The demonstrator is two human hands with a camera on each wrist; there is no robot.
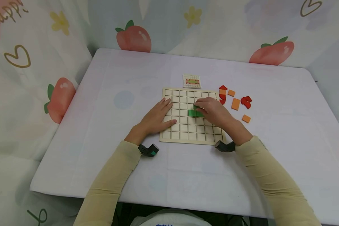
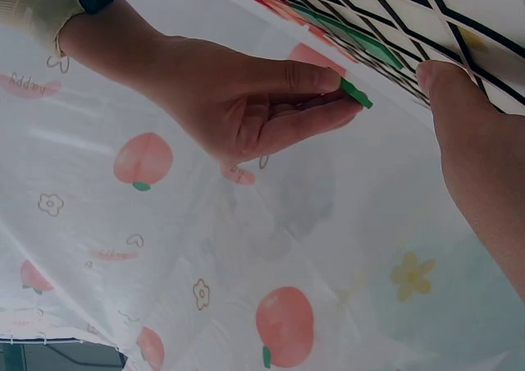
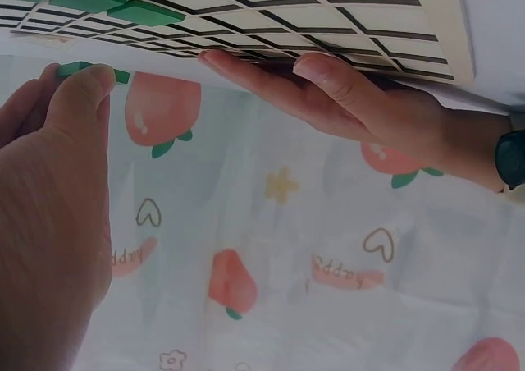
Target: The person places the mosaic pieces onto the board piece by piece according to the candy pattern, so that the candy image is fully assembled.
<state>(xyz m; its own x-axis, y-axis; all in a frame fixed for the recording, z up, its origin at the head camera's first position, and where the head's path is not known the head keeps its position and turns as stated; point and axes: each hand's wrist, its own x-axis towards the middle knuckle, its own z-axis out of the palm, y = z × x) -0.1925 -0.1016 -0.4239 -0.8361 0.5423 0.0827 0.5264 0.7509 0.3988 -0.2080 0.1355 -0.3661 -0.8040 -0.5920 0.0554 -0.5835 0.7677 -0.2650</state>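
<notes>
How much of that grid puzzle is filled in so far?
Barely started. Green pieces already lie in the middle of the wooden grid board. The right hand pinches another green piece above them while the left hand rests flat on the board. The red and orange pieces wait beside it.

Pale matt wood — grid board [image 1: 169, 138]

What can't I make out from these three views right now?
- Head view: right hand covers most of the green piece it pinches; the shape stays unclear.
- Head view: pattern card too small to read.
- Wrist views: grid board cut off by the frame edges; loose orange and red pieces out of view.
</notes>
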